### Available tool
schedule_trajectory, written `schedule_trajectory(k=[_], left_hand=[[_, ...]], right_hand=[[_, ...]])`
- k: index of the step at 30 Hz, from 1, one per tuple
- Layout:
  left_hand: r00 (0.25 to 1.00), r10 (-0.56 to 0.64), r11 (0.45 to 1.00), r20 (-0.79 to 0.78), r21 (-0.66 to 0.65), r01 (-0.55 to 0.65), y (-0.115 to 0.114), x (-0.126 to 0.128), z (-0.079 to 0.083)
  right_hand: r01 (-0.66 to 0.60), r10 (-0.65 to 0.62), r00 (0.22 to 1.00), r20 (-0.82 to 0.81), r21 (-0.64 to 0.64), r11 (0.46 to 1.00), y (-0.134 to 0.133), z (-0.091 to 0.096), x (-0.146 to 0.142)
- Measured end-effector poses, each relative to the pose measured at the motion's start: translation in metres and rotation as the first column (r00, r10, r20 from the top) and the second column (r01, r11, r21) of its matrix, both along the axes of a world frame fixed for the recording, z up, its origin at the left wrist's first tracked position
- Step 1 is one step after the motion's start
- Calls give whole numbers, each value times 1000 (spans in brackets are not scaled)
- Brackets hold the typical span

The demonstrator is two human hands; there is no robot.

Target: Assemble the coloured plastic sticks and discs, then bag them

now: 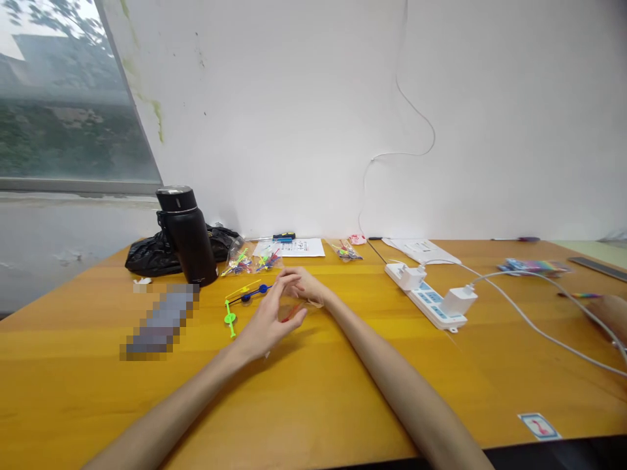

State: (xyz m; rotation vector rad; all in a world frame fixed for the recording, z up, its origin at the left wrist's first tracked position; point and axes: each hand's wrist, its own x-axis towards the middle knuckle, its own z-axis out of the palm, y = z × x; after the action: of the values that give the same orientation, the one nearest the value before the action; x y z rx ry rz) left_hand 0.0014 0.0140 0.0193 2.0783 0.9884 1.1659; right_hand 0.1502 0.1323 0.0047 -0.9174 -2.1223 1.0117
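My left hand point(268, 320) and my right hand point(304, 285) meet above the middle of the wooden table point(313, 378). Their fingers are curled together around a small clear plastic bag with a red piece point(292, 312) inside. Just left of my hands lie a green plastic stick part point(229, 318), a blue one point(255, 294) and a thin yellow one point(243, 289). Behind them sits another clear bag of colourful small parts point(252, 260).
A black flask point(187, 235) stands before a black plastic bag point(154, 256) at the back left. A white power strip point(431, 297) with two chargers and cables lies at right. Papers point(298, 247), a screwdriver point(284, 237) and another parts bag point(345, 250) line the wall. Another person's hand point(614, 313) shows at the right edge.
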Motion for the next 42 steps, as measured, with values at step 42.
schedule_trajectory(k=[42], left_hand=[[972, 135, 991, 191, -30, -132, 12, -4, -5]], right_hand=[[-358, 312, 890, 333, 86, 930, -61, 145, 29]])
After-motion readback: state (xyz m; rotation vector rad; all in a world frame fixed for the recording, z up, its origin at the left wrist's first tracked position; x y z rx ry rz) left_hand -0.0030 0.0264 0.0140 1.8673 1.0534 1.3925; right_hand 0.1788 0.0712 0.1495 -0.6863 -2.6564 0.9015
